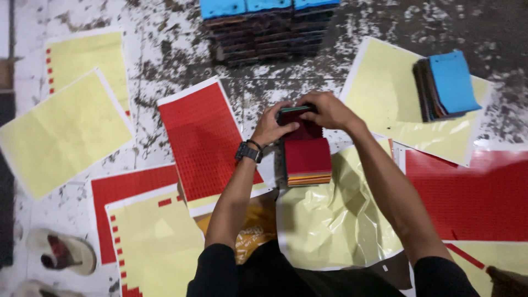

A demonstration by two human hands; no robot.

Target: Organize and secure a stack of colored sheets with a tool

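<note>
Together, left hand (270, 125) and right hand (329, 110) pinch a dark card (297, 111) atop the red stack (307, 157); best kept square, judging by edges below the fingers.

Bare floor (165, 49) open leftward — sticker sheets (203, 137) and stacked pads (445, 85) crowd elsewhere.

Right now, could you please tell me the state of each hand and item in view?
left hand: gripping a dark card atop the stack
right hand: gripping the same card
red-topped card stack: squared, lying on the floor
blue-topped stack: fanned, resting on a yellow sheet
red sticker sheet: flat, mostly full
crumpled yellow sheet: creased
</note>
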